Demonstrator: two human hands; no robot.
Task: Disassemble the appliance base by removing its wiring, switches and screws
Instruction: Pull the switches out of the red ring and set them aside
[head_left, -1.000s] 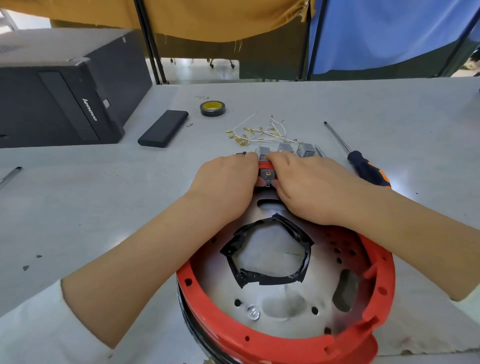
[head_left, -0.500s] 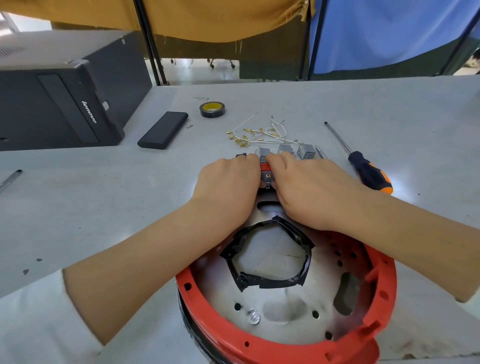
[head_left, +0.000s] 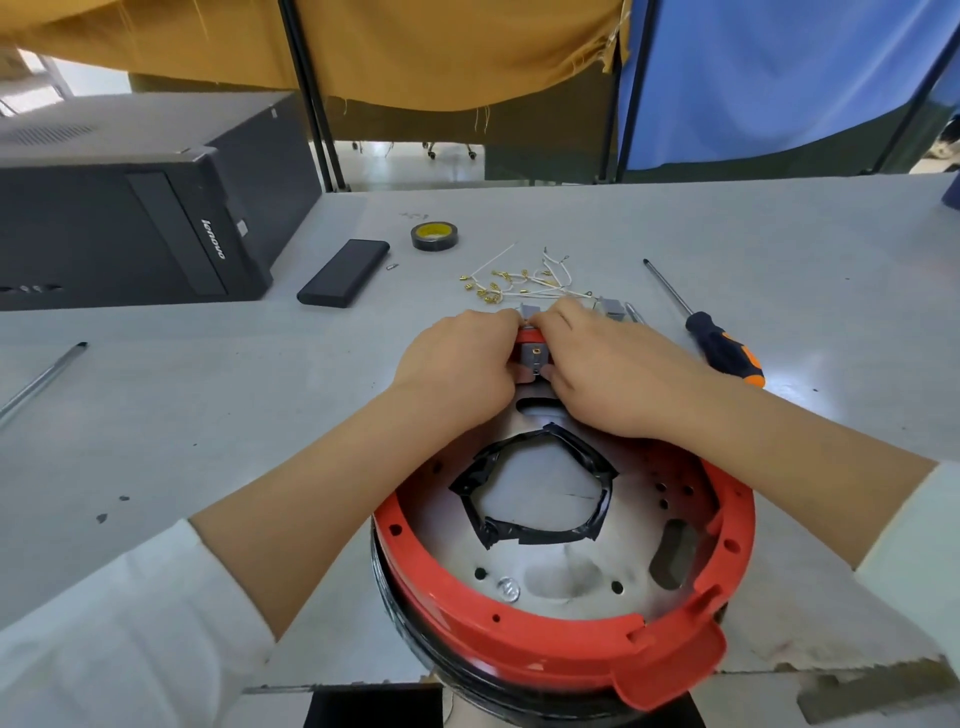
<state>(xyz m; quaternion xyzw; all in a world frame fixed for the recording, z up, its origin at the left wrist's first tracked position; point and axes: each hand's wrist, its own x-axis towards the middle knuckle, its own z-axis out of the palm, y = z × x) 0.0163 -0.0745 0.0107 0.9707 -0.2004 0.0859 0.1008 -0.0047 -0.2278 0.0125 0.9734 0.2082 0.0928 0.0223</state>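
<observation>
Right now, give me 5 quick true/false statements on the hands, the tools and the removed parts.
1. Both hands, left hand and right hand, work on the grey switch at the far rim of the red appliance base. True.
2. The right hand holds the screwdriver. False: the screwdriver lies on the table, to the right of the hands.
3. Loose white wires with gold terminals lie on the table beyond the hands. True.
4. The tape roll sits inside the base. False: the tape roll lies on the table, far side, near the black flat case.
5. The base's centre opening is edged with black tape. True.
</observation>
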